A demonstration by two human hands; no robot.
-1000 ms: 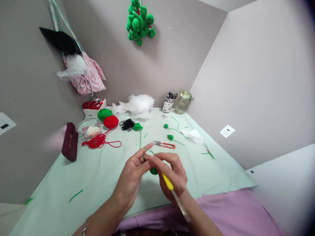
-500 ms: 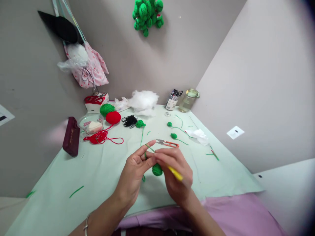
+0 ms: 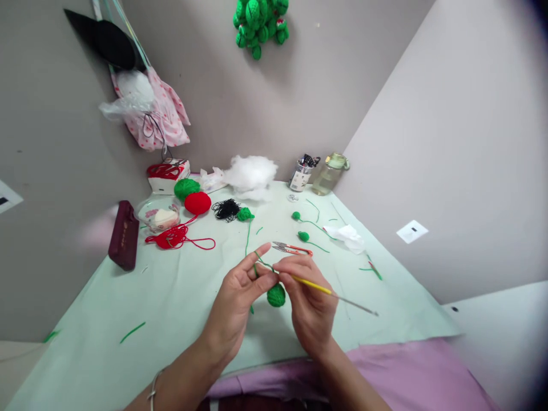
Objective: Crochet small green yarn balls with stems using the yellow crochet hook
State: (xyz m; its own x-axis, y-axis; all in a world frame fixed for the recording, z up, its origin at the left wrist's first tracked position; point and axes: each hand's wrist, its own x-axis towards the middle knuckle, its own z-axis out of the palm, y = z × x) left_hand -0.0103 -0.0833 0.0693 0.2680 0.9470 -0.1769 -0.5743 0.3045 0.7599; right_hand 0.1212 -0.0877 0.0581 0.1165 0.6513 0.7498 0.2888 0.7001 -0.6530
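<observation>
My left hand (image 3: pixel 237 291) pinches the top of a small green crochet ball (image 3: pixel 276 295) between thumb and fingers, and green yarn (image 3: pixel 248 237) loops around its raised index finger. That strand runs back across the table to a small green yarn ball (image 3: pixel 245 214). In my right hand (image 3: pixel 312 297) is a crochet hook (image 3: pixel 317 285) with a yellow grip, held like a pen, its metal shaft pointing out to the right. The hook's working tip meets the green piece at my left fingertips, where the fingers hide it. Just beyond my hands lie orange thread snips (image 3: pixel 293 249).
Red yarn (image 3: pixel 197 203), black yarn (image 3: pixel 226 210), a clear bowl (image 3: pixel 158 214) and a maroon case (image 3: pixel 124 235) occupy the left. White stuffing (image 3: pixel 252 174), a pen cup (image 3: pixel 301 174) and a jug (image 3: pixel 331 173) stand behind. Two small green pieces (image 3: pixel 303 236) lie right of centre.
The crochet hook has swung so its shaft now points rightward in plain view. My right hand has turned slightly; the green ball has shifted a little right.
</observation>
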